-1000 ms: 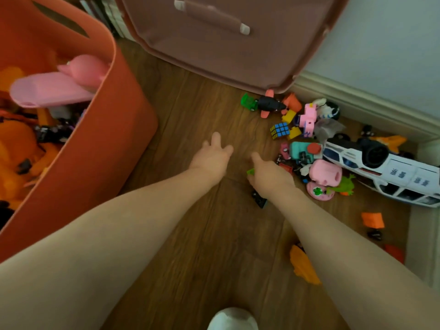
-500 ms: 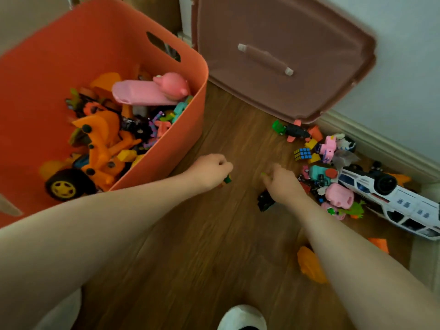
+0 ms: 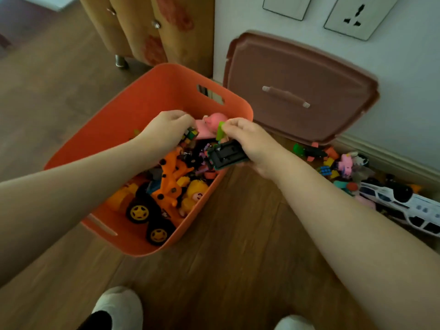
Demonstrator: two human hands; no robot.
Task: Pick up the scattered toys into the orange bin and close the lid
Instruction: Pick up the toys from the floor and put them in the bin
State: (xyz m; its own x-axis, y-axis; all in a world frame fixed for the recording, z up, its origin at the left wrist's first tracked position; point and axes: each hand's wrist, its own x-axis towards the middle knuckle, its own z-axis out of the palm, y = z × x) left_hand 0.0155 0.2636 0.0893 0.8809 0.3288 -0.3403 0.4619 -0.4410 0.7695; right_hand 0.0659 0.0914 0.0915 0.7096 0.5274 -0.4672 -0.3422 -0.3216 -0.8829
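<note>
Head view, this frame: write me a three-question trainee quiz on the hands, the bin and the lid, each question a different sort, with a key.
1. True or false: the brown lid is already on the orange bin.
2. Multiple choice: the right hand holds (A) a yellow wheel, (B) a black block and a green piece, (C) nothing.
3. Fill in: the white toy bus lies on the ____.

Key
1. False; the lid leans against the wall beside the bin.
2. B; the black block and the green piece are held over the bin's rim.
3. Floor; it lies among loose toys by the baseboard. The left hand grips a small multicoloured cube over the bin.
</note>
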